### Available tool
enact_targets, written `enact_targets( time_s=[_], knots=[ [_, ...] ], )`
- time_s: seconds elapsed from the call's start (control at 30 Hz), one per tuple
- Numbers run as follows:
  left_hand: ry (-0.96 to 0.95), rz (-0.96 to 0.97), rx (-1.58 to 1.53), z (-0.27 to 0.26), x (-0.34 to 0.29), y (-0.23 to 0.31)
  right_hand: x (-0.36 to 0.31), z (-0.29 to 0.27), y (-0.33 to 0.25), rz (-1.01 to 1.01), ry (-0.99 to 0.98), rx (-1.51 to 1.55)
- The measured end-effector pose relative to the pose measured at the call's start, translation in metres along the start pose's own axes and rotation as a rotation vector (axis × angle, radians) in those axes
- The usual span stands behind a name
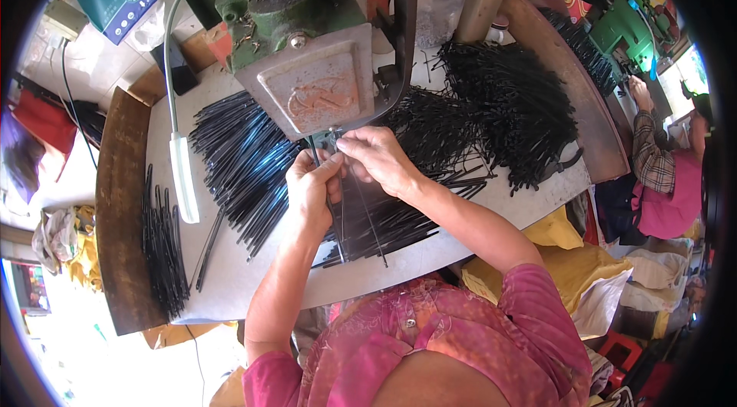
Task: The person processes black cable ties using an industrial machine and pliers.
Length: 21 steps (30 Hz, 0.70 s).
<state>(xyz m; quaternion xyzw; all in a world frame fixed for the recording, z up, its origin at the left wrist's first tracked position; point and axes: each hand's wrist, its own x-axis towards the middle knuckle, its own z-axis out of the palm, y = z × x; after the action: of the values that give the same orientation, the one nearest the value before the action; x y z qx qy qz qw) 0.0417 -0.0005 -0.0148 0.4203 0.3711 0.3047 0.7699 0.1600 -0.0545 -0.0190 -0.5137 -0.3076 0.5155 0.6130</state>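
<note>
The left hand (309, 180) pinches a black rod (338, 238) under the green machine (318, 92); I can't tell if the right hand's (380, 157) fingers hold anything. If they slip, the machine could nip them.

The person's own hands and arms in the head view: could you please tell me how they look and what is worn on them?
The left hand and right hand are ungloved, the forearms bare, with no watch or bracelet visible. Short magenta-pink sleeves cover the upper arms.
</note>
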Motion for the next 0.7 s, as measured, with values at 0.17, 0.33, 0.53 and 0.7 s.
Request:
enact_targets(
  time_s=[0.17,0.33,0.53,0.7],
  knots=[
    [0.019,0.023,0.022,0.000,0.003,0.005,0.001,0.000,0.002,0.005,-0.023,0.058],
    [0.009,0.016,0.042,-0.005,0.006,0.001,0.002,0.001,0.005,0.038,-0.001,0.041],
    [0.015,0.002,0.107,-0.004,0.004,0.005,-0.002,-0.010,-0.006,0.090,-0.009,-0.077],
    [-0.011,-0.007,0.085,-0.004,0.003,0.008,-0.008,-0.058,-0.019,0.008,0.122,-0.208]
  ],
)
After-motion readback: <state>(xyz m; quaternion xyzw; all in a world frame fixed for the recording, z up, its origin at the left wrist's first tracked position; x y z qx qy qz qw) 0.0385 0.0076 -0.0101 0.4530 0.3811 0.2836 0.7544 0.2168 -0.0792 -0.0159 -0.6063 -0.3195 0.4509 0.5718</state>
